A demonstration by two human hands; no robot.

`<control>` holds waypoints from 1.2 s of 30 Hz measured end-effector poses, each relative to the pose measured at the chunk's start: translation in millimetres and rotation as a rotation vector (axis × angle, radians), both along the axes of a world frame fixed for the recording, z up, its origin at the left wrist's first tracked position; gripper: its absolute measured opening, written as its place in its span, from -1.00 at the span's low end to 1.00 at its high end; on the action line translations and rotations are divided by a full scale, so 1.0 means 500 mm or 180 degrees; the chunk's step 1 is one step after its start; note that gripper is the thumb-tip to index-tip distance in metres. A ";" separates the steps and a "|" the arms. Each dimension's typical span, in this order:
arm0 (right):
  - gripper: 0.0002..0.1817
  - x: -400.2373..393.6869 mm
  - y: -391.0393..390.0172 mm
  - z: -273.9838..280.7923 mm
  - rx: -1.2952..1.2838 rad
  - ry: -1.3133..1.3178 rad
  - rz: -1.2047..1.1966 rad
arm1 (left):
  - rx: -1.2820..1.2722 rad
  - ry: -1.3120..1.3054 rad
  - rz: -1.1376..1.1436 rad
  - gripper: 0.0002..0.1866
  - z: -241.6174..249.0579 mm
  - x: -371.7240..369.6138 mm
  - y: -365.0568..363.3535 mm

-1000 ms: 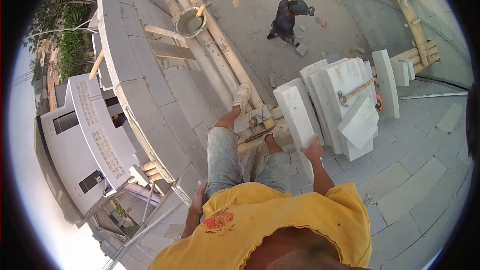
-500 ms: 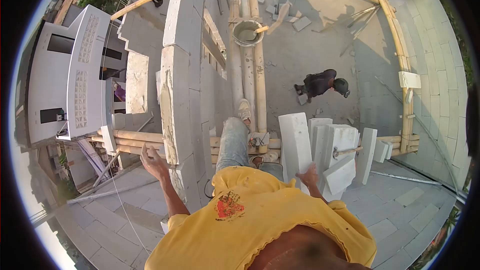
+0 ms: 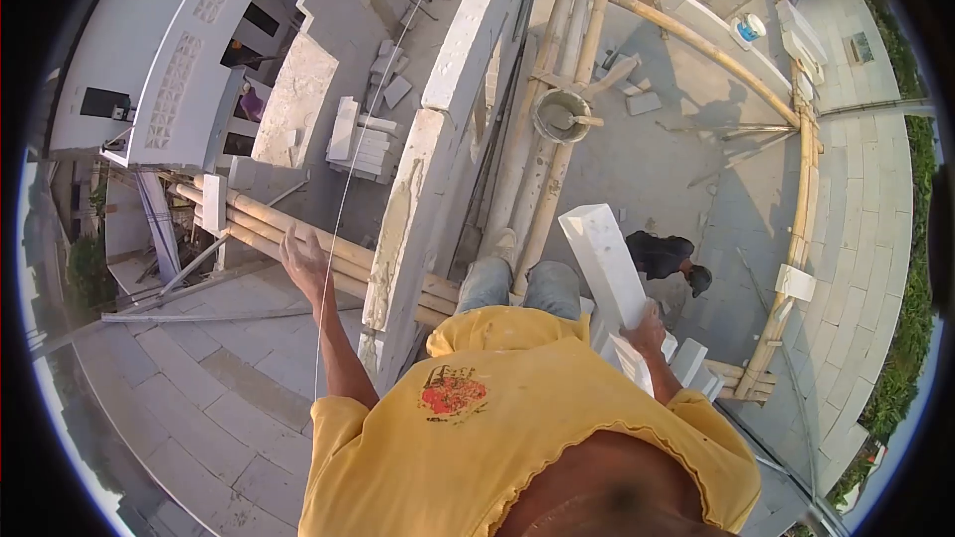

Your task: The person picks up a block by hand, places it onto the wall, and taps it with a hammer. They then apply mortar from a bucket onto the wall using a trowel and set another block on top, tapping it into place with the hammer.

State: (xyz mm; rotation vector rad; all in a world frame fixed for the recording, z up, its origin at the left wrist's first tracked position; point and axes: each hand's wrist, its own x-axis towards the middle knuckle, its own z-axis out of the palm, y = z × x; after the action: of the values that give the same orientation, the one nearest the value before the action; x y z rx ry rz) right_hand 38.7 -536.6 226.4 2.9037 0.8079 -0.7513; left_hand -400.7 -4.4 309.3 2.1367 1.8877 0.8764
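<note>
My right hand (image 3: 647, 334) grips the lower right edge of a long white block (image 3: 604, 264), which stands tilted on the right of my knees. Out to the left, my left hand (image 3: 306, 261) is raised with its fingers apart and nothing in it, near a thin string (image 3: 343, 199). Between my hands runs the top of a block wall (image 3: 396, 229) with rough mortar on it. Other white blocks (image 3: 688, 360) lie beside and below my right hand, partly hidden by my arm.
A bucket (image 3: 561, 116) with a trowel stands on bamboo poles (image 3: 537, 179) ahead. Below on the right, a person (image 3: 665, 257) bends over the floor. More bamboo poles (image 3: 801, 189) run along the right. Stacked blocks (image 3: 363, 149) lie beyond the wall.
The view has turned and shifted. The long block is now tilted and raised in my right hand, apart from the other blocks. My left hand remains out to the left.
</note>
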 end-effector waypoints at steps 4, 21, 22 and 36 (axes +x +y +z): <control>0.04 0.114 0.143 0.077 -0.0179 0.0102 0.0434 | -0.0346 -0.0235 0.0097 -0.57 -0.021 0.024 -0.088; 0.03 0.270 0.862 0.283 0.0342 0.0463 0.4342 | -0.1697 -0.2287 0.2078 -0.27 -0.122 0.320 -0.522; 0.03 0.241 0.894 0.310 0.0472 0.0486 0.4666 | -0.1537 -0.2366 0.2275 -0.25 -0.110 0.329 -0.517; 0.00 -0.318 1.062 0.386 0.0955 0.0305 0.7167 | 0.0807 -0.7490 0.1888 0.13 -0.016 0.233 -0.495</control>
State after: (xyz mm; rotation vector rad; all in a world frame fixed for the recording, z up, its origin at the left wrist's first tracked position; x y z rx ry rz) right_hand -120.5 -5.4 419.4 0.4494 2.8886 -0.2670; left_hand -284.4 -251.6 301.1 -0.3838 0.6873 2.0340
